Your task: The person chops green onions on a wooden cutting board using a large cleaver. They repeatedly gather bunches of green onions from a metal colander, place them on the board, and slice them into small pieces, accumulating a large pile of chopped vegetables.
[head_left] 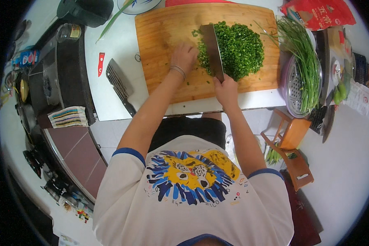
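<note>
You have chopped greens (244,49) heaped on the wooden cutting board (164,30), right of centre in the upper part of the frame. The pieces are fine, moist-looking and vivid to dark green, packed into a rounded mound with loose bits scattered at its edges. The cleaver (212,51) has a broad, flat, dark grey blade with a brighter strip along its right side, and it covers part of the mound's left side.

Your right hand (226,91) is closed around the cleaver's handle. Your left hand (185,57), fingers bent, sits close to the left of the blade and narrows the room there; you cannot tell whether it pinches any greens.

Around the board on the white counter (95,92), you have a second knife (119,86) and a small red-handled tool (101,64) at left, a plate (139,8) at the top, and long uncut stalks (305,61) lying over a colander (293,88) at right. A red packet (320,14) fills the upper right.

Your cleaver's long axis runs nearly up and down the frame, its far end pointing to the top and leaning slightly left, its handle toward you.
</note>
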The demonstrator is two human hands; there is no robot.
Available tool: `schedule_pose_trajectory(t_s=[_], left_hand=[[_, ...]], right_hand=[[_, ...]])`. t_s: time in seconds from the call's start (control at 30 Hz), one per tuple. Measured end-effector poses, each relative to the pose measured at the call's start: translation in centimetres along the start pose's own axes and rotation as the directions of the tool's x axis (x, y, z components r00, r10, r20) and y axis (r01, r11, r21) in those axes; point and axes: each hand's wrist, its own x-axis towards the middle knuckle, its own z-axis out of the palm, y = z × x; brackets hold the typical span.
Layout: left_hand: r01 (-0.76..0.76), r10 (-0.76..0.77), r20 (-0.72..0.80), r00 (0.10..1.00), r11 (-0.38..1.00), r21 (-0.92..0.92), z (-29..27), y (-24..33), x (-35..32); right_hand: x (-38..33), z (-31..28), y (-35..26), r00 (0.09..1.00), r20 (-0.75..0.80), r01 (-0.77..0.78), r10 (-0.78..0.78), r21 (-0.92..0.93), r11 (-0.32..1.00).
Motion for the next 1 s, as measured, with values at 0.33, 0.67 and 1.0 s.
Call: schedule_pose_trajectory(t_s=[0.33, 0.67, 1.0], left_hand=[[0.108, -0.109, -0.008, 0.994, 0.988, -0.112, -2.0, 1.5, -0.9], [0.116, -0.124, -0.053, 0.991, 0.984, -0.138, -2.5, 0.5, -1.9], [0.129, -0.182, -0.175, 0.968, 0.953, -0.275, -5.6, -0.5, 5.1]], right_hand=[[1.7, 1.2, -0.2, 0.999, 0.050, -0.002, 0.008, -0.117, 0.993], [3.7, 2.1, -2.9, 0.994, 0.095, -0.021, 0.048, -0.267, 0.964], [5.3, 3.2, -3.5, 0.988, 0.118, -0.072, 0.102, -0.234, 0.970]])
